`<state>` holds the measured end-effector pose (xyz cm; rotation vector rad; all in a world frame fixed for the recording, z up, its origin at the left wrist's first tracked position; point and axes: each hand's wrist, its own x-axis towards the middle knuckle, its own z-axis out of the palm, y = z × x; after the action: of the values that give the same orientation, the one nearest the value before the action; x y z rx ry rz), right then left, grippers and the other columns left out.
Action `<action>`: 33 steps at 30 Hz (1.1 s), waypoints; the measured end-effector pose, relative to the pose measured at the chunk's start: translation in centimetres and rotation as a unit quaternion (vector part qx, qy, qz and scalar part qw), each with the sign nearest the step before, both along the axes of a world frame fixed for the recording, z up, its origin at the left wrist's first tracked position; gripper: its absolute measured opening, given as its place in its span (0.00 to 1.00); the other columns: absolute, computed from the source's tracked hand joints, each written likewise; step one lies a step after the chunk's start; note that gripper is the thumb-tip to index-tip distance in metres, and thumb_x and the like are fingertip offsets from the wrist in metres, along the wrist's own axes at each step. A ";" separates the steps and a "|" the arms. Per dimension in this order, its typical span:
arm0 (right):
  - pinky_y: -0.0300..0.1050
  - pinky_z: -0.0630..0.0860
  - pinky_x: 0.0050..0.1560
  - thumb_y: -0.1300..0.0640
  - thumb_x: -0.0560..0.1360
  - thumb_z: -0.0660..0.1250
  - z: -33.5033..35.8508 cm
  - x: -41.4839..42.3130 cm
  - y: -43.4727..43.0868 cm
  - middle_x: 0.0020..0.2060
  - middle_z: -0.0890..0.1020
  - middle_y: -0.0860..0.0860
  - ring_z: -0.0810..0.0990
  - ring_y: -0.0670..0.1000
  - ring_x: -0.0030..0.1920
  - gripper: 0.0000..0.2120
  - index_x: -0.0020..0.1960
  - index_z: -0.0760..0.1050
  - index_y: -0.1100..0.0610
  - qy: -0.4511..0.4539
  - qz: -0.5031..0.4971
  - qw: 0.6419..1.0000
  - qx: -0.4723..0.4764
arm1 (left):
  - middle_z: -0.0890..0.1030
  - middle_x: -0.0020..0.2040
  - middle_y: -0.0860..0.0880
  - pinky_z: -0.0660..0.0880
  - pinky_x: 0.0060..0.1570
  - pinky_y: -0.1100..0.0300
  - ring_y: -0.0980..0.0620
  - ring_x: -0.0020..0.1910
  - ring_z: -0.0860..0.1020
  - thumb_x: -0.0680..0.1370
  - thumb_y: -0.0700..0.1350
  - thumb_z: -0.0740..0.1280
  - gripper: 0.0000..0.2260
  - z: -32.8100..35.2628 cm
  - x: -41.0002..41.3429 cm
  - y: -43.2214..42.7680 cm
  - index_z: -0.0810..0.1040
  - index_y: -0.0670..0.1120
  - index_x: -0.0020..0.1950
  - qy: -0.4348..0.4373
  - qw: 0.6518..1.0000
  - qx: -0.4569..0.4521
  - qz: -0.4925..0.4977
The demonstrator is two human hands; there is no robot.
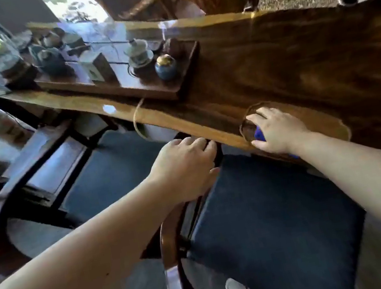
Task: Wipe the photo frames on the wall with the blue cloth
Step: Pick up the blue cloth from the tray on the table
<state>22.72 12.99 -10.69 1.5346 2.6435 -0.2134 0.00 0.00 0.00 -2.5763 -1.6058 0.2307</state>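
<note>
Long dark wooden tabletop, tea tray at its far end. Right hand closed over blue cloth at near edge. Left hand gripping chair top.

Blue cloth mostly hidden under rt hand.

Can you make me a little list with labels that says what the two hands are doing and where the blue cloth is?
right hand: on the blue cloth, at a small wooden dish
left hand: resting on the chair's arm
table: long, dark wood
tea tray: cups, a teapot, a blue jar
photo frames: not in view
</note>
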 end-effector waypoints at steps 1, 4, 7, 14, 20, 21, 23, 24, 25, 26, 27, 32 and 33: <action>0.55 0.66 0.65 0.40 0.72 0.64 -0.6 0.4 0.4 0.72 0.64 0.58 0.63 0.60 0.69 0.33 0.73 0.58 0.51 -0.008 -0.014 1.000 -0.001 | 0.79 0.58 0.47 0.73 0.54 0.50 0.44 0.57 0.76 0.77 0.58 0.58 0.23 -0.6 0.5 0.4 0.71 0.44 0.66 0.006 1.000 -0.006 -0.007; 0.56 0.60 0.69 0.37 0.73 0.62 -3.1 2.2 1.2 0.73 0.60 0.59 0.59 0.60 0.72 0.36 0.74 0.55 0.49 -0.019 -0.056 0.998 -0.024 | 0.79 0.53 0.47 0.74 0.48 0.50 0.44 0.50 0.77 0.78 0.58 0.57 0.20 -2.2 1.5 1.3 0.72 0.44 0.60 -0.015 1.000 -0.011 -0.021; 0.56 0.61 0.68 0.37 0.73 0.61 -5.4 3.1 1.2 0.72 0.61 0.59 0.63 0.61 0.69 0.37 0.75 0.52 0.48 -0.021 -0.063 0.996 -0.055 | 0.78 0.49 0.47 0.72 0.42 0.52 0.44 0.46 0.77 0.78 0.58 0.56 0.18 -3.2 1.8 1.7 0.73 0.45 0.56 -0.021 0.999 -0.015 -0.029; 0.49 0.73 0.40 0.37 0.73 0.62 -6.1 3.8 0.4 0.53 0.72 0.57 0.74 0.57 0.49 0.33 0.73 0.59 0.48 -0.002 -0.045 0.999 -0.004 | 0.78 0.48 0.48 0.75 0.43 0.49 0.45 0.46 0.77 0.78 0.59 0.56 0.18 -4.1 0.9 1.9 0.72 0.45 0.53 -0.030 0.999 -0.017 -0.005; 0.44 0.69 0.34 0.50 0.73 0.66 -4.1 1.5 -0.3 0.48 0.77 0.53 0.78 0.57 0.41 0.23 0.67 0.67 0.48 0.073 -0.034 0.997 -0.011 | 0.77 0.46 0.49 0.74 0.41 0.51 0.45 0.45 0.77 0.77 0.59 0.56 0.19 -2.8 -1.2 0.5 0.74 0.45 0.53 -0.030 0.999 -0.008 0.022; 0.44 0.68 0.34 0.52 0.72 0.66 -3.3 0.7 -0.5 0.47 0.77 0.53 0.78 0.57 0.42 0.23 0.66 0.68 0.49 0.093 -0.026 0.995 -0.008 | 0.78 0.46 0.49 0.75 0.42 0.50 0.45 0.45 0.77 0.77 0.59 0.55 0.19 -2.3 -1.6 0.1 0.73 0.46 0.53 -0.027 0.999 -0.006 0.028; 0.45 0.71 0.33 0.53 0.70 0.68 -1.2 -1.9 -1.2 0.47 0.78 0.52 0.79 0.57 0.42 0.25 0.66 0.70 0.49 0.119 0.016 0.993 0.011 | 0.78 0.48 0.49 0.75 0.44 0.49 0.45 0.47 0.77 0.78 0.59 0.54 0.19 -1.1 -3.1 -1.3 0.73 0.46 0.55 -0.022 0.999 0.006 0.045; 0.46 0.72 0.33 0.53 0.69 0.69 0.1 -3.5 -1.6 0.47 0.79 0.52 0.79 0.58 0.42 0.26 0.66 0.70 0.50 0.125 0.044 0.991 0.026 | 0.78 0.50 0.49 0.75 0.45 0.49 0.45 0.48 0.77 0.78 0.60 0.54 0.20 -0.6 -4.0 -2.1 0.73 0.46 0.57 -0.016 0.998 0.013 0.053; 0.47 0.73 0.32 0.54 0.68 0.70 1.4 -5.3 -2.2 0.46 0.79 0.53 0.80 0.59 0.40 0.26 0.65 0.71 0.51 0.132 0.074 0.988 0.042 | 0.78 0.51 0.49 0.75 0.46 0.49 0.46 0.49 0.77 0.77 0.60 0.52 0.21 0.1 -5.1 -3.1 0.72 0.47 0.58 -0.013 0.998 0.015 0.065; 0.47 0.73 0.31 0.54 0.67 0.71 2.9 -7.3 -3.0 0.45 0.79 0.53 0.80 0.59 0.39 0.27 0.65 0.71 0.51 0.137 0.107 0.983 0.056 | 0.78 0.51 0.49 0.75 0.46 0.49 0.46 0.50 0.77 0.77 0.61 0.50 0.23 0.8 -6.4 -4.3 0.72 0.47 0.58 -0.010 0.997 0.024 0.079; 0.47 0.73 0.30 0.54 0.66 0.71 4.0 -8.8 -3.7 0.45 0.79 0.53 0.80 0.60 0.38 0.27 0.65 0.71 0.52 0.146 0.133 0.978 0.071 | 0.79 0.51 0.49 0.75 0.45 0.49 0.45 0.49 0.77 0.76 0.61 0.48 0.25 1.6 -7.3 -5.4 0.73 0.47 0.58 -0.006 0.995 0.028 0.092; 0.51 0.77 0.29 0.52 0.67 0.70 11.3 -19.7 -9.1 0.46 0.79 0.53 0.81 0.59 0.38 0.27 0.65 0.71 0.51 0.174 0.260 0.943 0.114 | 0.80 0.44 0.48 0.75 0.37 0.52 0.45 0.43 0.79 0.75 0.60 0.51 0.24 6.8 -14.0 -14.4 0.76 0.45 0.53 0.031 0.976 0.076 0.203; 0.51 0.77 0.29 0.51 0.67 0.68 12.3 -21.5 -10.5 0.47 0.79 0.52 0.81 0.59 0.39 0.26 0.65 0.70 0.50 0.180 0.282 0.934 0.126 | 0.80 0.43 0.48 0.74 0.36 0.53 0.44 0.41 0.79 0.74 0.60 0.52 0.23 7.9 -14.9 -16.3 0.77 0.45 0.51 0.034 0.969 0.084 0.229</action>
<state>1.18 2.47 1.64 0.7626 3.3802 -0.1250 -14.88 -16.33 7.94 -2.0233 -2.0740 0.2012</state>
